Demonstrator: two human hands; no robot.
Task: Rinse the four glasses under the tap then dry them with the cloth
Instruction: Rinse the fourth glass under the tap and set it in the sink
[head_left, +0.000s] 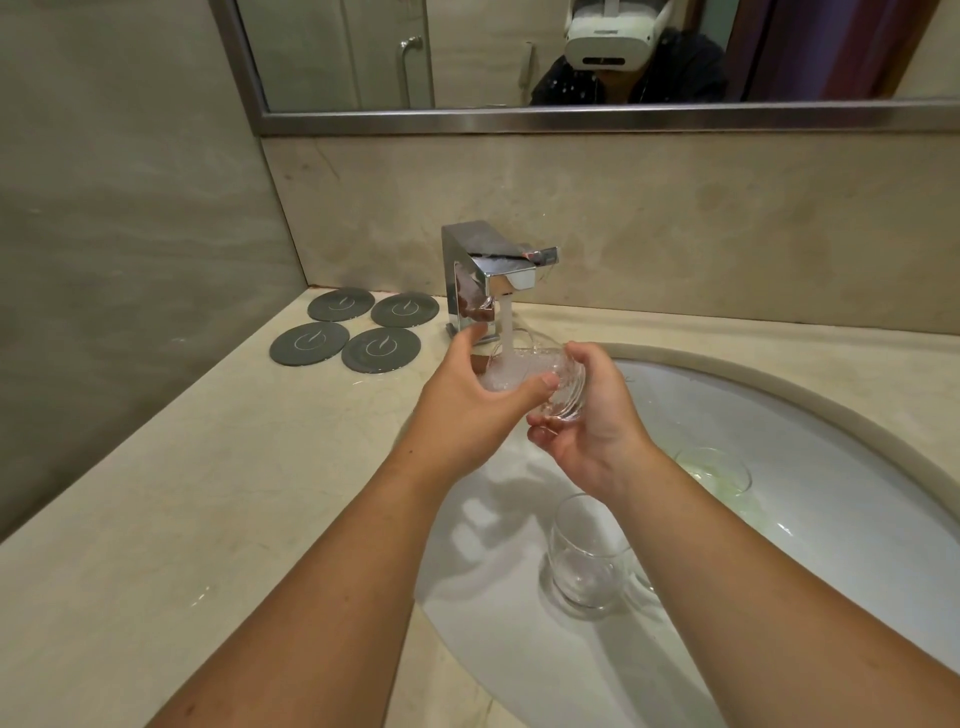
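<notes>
Clear glass, frothing with water: the tumbler (558, 387) was held tilted under the tap (491, 270), in its stream and over the far end of the sink (779, 415), probably so the water struck inside and spilled into the basin. Both hands gripped it. The left hand (467, 400) wrapped the mouth end, thumb laid across the near side. The right hand (592, 421) curled round the ribbed base, likely to turn it.

Below them the white sink held two others. The near glass (587, 556) stood upright, seemingly with only droplets inside; the far glass (714, 470), to the right, had a pale greenish film at its bottom. A fourth could not be made out for certain.

Four grey coasters (381, 349) lay on the counter (208, 493) left of the tap, presumably awaiting dried glasses. No cloth showed.
</notes>
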